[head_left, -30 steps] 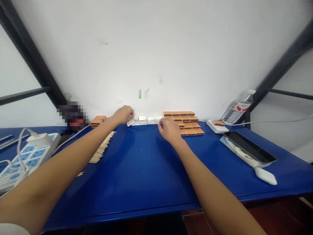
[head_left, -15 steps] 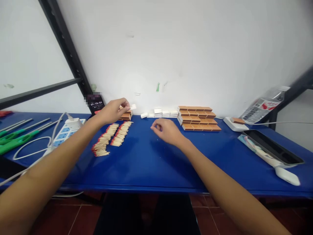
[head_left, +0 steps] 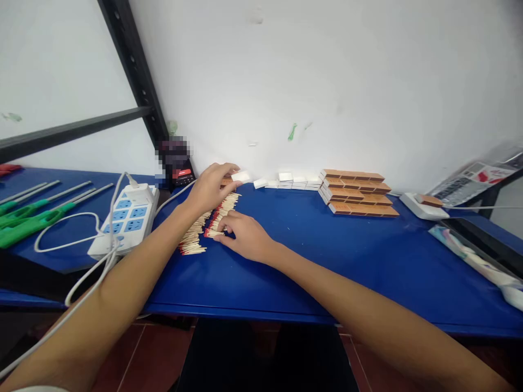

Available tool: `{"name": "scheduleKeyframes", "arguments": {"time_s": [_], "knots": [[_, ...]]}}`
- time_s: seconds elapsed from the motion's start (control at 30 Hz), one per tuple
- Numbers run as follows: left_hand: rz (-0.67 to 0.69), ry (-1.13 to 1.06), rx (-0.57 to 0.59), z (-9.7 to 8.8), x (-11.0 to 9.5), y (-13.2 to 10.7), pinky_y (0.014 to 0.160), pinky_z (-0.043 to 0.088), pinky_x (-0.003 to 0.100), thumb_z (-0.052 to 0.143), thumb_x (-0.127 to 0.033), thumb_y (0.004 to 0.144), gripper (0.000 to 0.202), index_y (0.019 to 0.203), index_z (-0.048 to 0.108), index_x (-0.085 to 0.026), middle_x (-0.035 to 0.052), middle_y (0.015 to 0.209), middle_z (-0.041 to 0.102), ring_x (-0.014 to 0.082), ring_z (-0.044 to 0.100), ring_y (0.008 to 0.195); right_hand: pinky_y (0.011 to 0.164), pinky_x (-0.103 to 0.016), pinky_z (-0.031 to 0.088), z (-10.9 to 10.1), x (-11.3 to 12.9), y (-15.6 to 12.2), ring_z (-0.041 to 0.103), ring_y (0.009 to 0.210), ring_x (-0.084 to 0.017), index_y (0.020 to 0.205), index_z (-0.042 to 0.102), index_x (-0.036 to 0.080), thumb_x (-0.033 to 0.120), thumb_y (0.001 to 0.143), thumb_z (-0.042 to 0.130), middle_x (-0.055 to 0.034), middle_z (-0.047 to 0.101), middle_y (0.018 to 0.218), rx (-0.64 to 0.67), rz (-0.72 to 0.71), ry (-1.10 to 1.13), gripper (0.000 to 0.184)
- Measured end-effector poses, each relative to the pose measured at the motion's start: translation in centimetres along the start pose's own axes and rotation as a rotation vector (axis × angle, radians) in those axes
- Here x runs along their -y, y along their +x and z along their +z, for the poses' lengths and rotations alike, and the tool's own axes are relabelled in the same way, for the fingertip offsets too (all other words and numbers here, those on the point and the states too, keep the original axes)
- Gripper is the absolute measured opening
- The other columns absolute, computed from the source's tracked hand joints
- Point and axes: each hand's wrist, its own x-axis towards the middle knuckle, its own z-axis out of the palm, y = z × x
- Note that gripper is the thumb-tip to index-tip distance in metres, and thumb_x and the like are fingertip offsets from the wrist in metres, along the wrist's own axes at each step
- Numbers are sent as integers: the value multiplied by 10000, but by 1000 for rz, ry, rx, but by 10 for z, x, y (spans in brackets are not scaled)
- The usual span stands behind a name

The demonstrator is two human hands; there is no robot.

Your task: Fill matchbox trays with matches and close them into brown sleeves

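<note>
My left hand (head_left: 212, 188) pinches a small white matchbox tray (head_left: 241, 177) above the back of the table. Stretched below it are two rows of red-tipped matches (head_left: 194, 239), partly hidden by my hands. At the near end of the right-hand row, my right hand (head_left: 245, 234) has its thumb and curled fingers closed around some matches (head_left: 213, 232). Several more white matchbox trays (head_left: 299, 182) line the wall. Brown matchbox sleeves (head_left: 226, 181) show behind my left hand, mostly covered.
Stacked brown matchboxes (head_left: 359, 195) stand at the back right. A white power strip (head_left: 137, 218) with cables and green-handled tools (head_left: 30, 226) lie left. On the right are a white adapter (head_left: 423, 206) with a brown box on top, a plastic bottle (head_left: 478, 177) and a black tray (head_left: 486, 245).
My right hand has moved left from the bare tabletop to the matches. My left hand still holds the white tray, now tilted more toward me. The view has swung left.
</note>
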Motion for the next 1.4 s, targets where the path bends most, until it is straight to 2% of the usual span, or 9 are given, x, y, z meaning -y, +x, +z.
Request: {"name": "scheduleKeyframes", "arguments": {"time_s": [0.2,0.4,0.57,0.67,0.77,0.87,1.07,1.27,1.4], "knots": [[10,112,6,-1,5,-7,1027,499,452,657,-330,1011,343,1322,654,-186,121,1196,749,315,649,1166,706,-287,340,-6,2,-2,525,795,-149,890,652,177,287,990,734,-12,601,887,17,18,-35,169],[34,160,4,-1,4,-8,1035,493,470,660,-354,1013,384,1356,635,-183,137,1245,735,332,639,1185,706,-285,342,-26,-11,-18,510,751,-136,914,670,177,287,985,738,-17,602,903,66,41,-91,148],[132,107,11,2,-12,-10,1025,498,441,695,-402,1009,398,1348,638,-201,119,1211,734,299,658,1144,716,-282,365,-51,-36,-32,527,747,-134,910,690,181,273,980,724,-16,620,896,66,57,-99,121],[165,77,53,9,-25,-15,975,507,426,731,-408,988,415,1334,640,-197,97,1119,753,297,672,1094,709,-285,362,-69,-57,-35,532,752,-143,893,689,181,289,973,730,-22,636,883,51,70,-145,140],[175,-29,89,17,-41,-22,962,511,398,757,-404,973,440,1352,634,-219,69,1121,765,278,690,1098,678,-289,343,-85,-78,-39,526,728,-147,855,679,184,320,967,728,-19,635,838,35,118,-177,183],[171,-109,230,25,-59,-29,976,500,392,786,-423,951,487,1376,620,-255,30,1133,778,265,689,1107,657,-289,332,-96,-97,-45,522,712,-150,889,691,188,332,963,712,-3,610,793,1,192,-172,164],[107,-179,408,33,-72,-35,847,503,352,852,-399,884,498,1335,680,-279,8,1075,784,245,675,1005,627,-297,315,-101,-109,-53,495,669,-150,932,683,196,504,1004,651,12,579,729,1,221,-129,318],[86,-150,463,32,-66,-34,888,509,389,903,-530,799,584,1270,723,-234,48,1075,764,269,653,1024,648,-300,330,-100,-105,-54,511,711,-150,989,698,204,425,1010,661,-10,618,831,-41,184,-198,225],[107,-104,493,31,-65,-33,887,506,404,859,-586,822,482,1128,776,-223,67,1051,733,275,629,1029,662,-299,340,-97,-105,-53,509,719,-143,968,708,202,375,1011,672,-14,615,863,-54,160,-197,182]]}}
